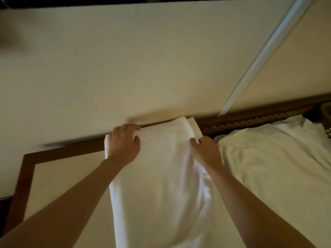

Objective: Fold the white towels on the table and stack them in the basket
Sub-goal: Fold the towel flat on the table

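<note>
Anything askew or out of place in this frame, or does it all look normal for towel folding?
Nothing looks damaged or spilled. The towel held by the left hand and right hand sits slightly askew: its far corners are uneven, one layer poking past the other by the wall. A loose white towel pile lies crumpled to the right, expected mid-task.

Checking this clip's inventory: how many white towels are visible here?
2: one towel lies lengthwise under both hands; a crumpled pile sits to its right and may hide more.

Both hands, left hand [124,140] and right hand [206,151], grip the far edge of a white towel [161,176] on the table [59,176]
</note>
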`<action>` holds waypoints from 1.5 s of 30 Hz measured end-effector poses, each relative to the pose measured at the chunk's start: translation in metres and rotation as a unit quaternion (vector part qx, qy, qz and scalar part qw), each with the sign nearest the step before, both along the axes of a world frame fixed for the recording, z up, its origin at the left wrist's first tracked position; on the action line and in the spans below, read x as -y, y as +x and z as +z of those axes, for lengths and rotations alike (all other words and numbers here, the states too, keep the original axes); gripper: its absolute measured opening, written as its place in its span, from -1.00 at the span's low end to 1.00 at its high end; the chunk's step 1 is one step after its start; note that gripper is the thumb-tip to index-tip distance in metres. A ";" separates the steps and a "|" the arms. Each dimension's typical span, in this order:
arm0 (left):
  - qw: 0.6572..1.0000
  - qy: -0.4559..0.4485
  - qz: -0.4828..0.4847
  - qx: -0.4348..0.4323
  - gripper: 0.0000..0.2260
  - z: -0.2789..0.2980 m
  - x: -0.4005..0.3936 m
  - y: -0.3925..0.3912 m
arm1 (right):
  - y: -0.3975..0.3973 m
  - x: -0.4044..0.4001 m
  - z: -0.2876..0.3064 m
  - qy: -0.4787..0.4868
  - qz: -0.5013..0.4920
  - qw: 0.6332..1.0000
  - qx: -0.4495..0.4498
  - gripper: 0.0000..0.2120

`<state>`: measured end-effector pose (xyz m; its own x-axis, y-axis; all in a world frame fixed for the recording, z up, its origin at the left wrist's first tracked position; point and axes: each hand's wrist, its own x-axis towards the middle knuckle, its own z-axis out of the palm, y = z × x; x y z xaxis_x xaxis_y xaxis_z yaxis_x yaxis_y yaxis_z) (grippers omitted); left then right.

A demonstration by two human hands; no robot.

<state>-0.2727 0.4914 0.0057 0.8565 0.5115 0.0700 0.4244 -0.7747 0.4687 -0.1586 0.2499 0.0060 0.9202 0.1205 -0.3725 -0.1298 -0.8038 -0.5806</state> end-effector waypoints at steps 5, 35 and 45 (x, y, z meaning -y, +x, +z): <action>0.977 0.064 0.008 -0.203 -0.57 0.004 -0.052 -0.018 | 0.048 -0.024 0.006 0.033 0.064 0.997 0.020 -0.58; 0.975 -0.183 0.009 -0.126 -0.90 0.001 -0.090 -0.022 | 0.052 -0.022 -0.028 0.001 0.012 0.982 0.187 -0.71; 0.956 -0.202 0.213 -0.025 -0.75 -0.010 -0.034 -0.052 | 0.051 -0.012 -0.017 0.000 0.007 0.994 0.106 -0.56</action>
